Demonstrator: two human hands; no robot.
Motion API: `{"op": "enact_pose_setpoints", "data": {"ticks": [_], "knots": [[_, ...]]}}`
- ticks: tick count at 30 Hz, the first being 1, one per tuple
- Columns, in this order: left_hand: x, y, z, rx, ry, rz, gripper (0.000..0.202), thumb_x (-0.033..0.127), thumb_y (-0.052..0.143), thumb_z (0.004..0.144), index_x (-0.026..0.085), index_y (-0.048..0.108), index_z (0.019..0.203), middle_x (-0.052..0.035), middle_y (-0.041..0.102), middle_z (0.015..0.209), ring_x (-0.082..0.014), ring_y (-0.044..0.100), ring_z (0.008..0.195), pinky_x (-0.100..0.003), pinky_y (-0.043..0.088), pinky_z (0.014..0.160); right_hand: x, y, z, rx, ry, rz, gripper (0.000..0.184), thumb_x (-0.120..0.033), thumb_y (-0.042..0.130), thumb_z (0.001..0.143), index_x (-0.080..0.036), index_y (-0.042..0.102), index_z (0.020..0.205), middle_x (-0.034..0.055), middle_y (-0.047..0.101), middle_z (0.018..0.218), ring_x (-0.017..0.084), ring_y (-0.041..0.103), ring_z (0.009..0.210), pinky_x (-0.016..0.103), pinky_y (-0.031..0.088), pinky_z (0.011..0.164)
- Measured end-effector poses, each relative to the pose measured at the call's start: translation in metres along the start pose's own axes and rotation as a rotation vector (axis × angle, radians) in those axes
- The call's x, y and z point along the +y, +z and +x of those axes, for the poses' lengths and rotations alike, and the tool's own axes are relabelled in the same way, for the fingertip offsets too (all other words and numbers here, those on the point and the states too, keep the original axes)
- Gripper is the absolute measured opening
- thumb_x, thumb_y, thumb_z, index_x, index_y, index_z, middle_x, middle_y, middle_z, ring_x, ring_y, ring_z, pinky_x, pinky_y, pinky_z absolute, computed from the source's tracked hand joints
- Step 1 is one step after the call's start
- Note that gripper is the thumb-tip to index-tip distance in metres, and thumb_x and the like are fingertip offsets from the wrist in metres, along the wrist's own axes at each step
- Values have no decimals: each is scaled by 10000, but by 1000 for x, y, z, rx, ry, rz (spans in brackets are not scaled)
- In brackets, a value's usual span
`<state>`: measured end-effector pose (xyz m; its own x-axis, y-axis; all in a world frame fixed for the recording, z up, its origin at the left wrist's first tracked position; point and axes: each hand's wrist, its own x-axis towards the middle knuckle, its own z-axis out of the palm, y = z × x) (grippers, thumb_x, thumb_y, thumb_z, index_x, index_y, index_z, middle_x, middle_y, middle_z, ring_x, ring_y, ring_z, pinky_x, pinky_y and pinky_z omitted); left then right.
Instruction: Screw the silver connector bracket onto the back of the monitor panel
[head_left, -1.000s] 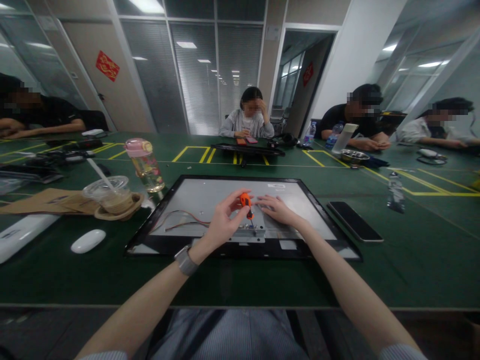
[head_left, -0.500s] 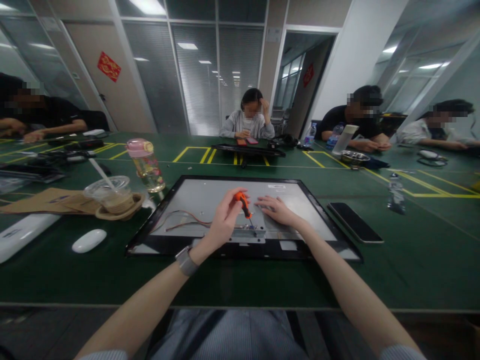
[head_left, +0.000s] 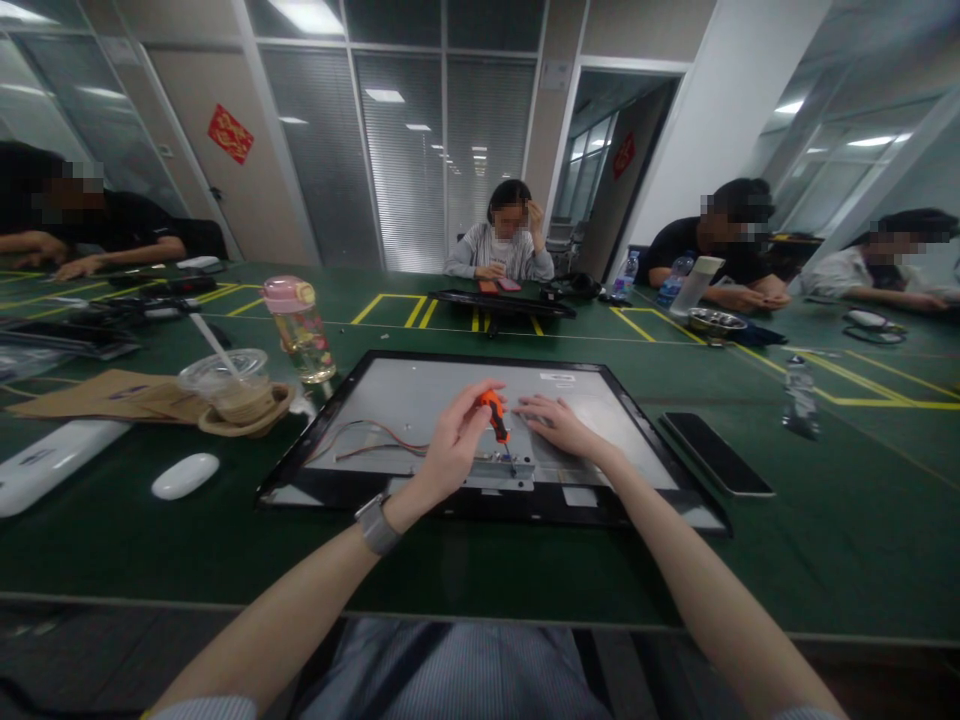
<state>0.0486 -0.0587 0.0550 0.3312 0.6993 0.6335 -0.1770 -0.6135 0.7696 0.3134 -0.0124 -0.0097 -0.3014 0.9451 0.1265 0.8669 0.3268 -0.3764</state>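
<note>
A flat monitor panel lies back side up on the green table, with thin red and brown wires across its lower left. My left hand is closed on a small orange screwdriver, whose tip rests on a metal bracket near the panel's front edge. My right hand lies flat on the panel just right of the screwdriver, fingers stretched out. A watch sits on my left wrist.
A white mouse, a plastic cup with straw and a pink-lidded bottle stand to the left. A black phone and a small water bottle lie to the right. Several people sit around the table.
The screwdriver's orange handle has tilted a little in my left fingers. The view has shifted slightly. My right hand stays flat on the panel.
</note>
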Motion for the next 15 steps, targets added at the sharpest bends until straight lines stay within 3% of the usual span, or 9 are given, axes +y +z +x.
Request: {"op": "enact_pose_setpoints", "data": {"ticks": [7,15], "knots": [[-1,-1,5,44,35,24,185,317,673,942,214,750,1075,-46,600,987,-151,618,891,-280,543,829,-1,0,2,-17,17,-22,427,-290,487,1006,-345,629,1404,68,504,1579,339,345,1513,717,188,1182],[-10,-9,12,-74,-175,-253,348,386,535,1015,223,649,1301,-87,700,1098,-190,690,976,-375,554,959,1,0,-1,-15,12,-3,432,-306,468,1015,-350,613,1420,59,485,1593,333,335,1518,711,195,1185]]}}
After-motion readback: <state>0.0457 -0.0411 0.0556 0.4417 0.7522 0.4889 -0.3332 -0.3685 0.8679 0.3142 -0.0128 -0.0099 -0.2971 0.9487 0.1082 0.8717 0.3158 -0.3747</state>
